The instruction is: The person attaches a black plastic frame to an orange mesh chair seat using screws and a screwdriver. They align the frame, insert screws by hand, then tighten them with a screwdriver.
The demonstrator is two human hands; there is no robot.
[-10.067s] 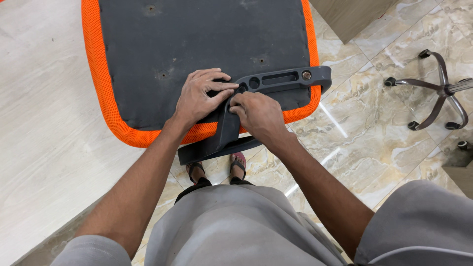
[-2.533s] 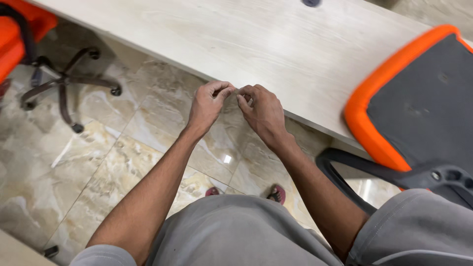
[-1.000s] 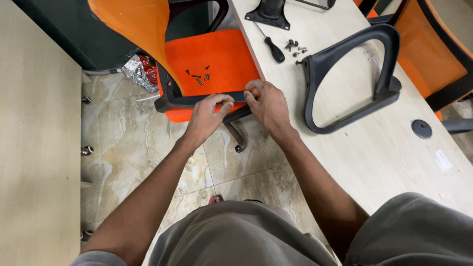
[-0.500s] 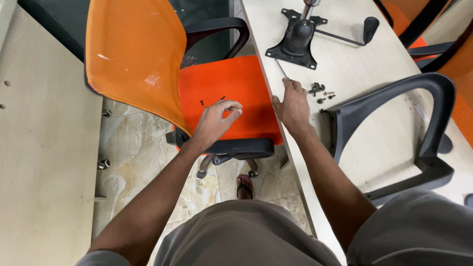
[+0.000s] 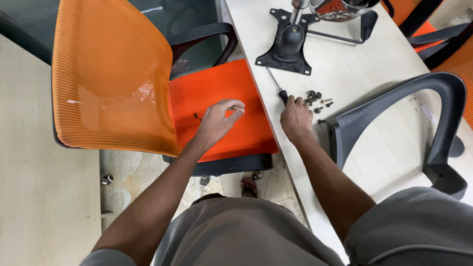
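Observation:
My left hand [image 5: 220, 117] hovers over the orange seat [image 5: 231, 93] of a mesh-backed office chair, fingers loosely curled and apart, with nothing visible in them. A few small dark screws [image 5: 196, 116] lie on the seat just left of it. My right hand [image 5: 296, 117] rests on the light wooden table [image 5: 354, 64], closed over the black handle of a screwdriver [image 5: 277, 86] whose metal shaft points away from me. A cluster of several screws [image 5: 316, 98] lies just beyond the right hand's fingers.
A black curved armrest [image 5: 409, 93] lies on the table to the right of my right hand. A black metal seat mechanism plate [image 5: 287, 45] sits at the far end. The chair's orange mesh backrest [image 5: 111, 79] stands at the left. More orange chairs [image 5: 451, 44] are at the far right.
Over the earlier frames the view swung from an upturned seat to this chair and table. In the last half second my right hand settled onto the screwdriver and my left hand stayed over the seat.

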